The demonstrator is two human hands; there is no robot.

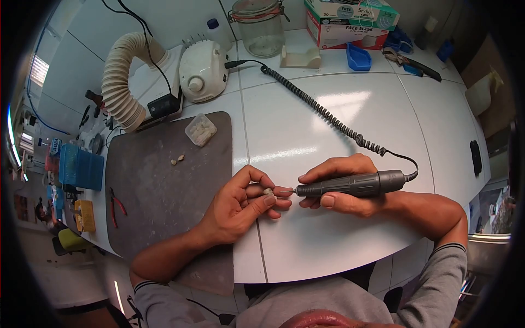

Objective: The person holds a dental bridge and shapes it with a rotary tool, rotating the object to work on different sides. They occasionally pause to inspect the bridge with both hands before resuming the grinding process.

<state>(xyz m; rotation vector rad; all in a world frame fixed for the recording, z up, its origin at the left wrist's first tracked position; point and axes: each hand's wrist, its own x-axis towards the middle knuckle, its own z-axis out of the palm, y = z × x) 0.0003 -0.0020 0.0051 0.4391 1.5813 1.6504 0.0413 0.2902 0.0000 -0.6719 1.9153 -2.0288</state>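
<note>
A dark grey rotary handpiece (355, 185) lies across the palm of my right hand (350, 205), fingers and thumb closed round it. Its thin metal bit points left, with the tip right by the fingers of my left hand (240, 205). Between the thumb and fingers of that hand is a small pale, whitish piece (268, 192); its exact kind is too small to make out. From the handpiece's rear end a coiled cord (322, 112) runs up to the white control unit (202, 74). Both hands are over the white tiled tabletop (317, 240).
On the grey mat (158, 218) lie a clear tub (200, 131) of pale pieces, a few loose bits (177, 159) and red-handled pliers (116, 206). A ribbed hose (121, 82) arches at the back left. Behind stand a glass jar (258, 30), mask boxes (353, 24) and a blue scoop (359, 57).
</note>
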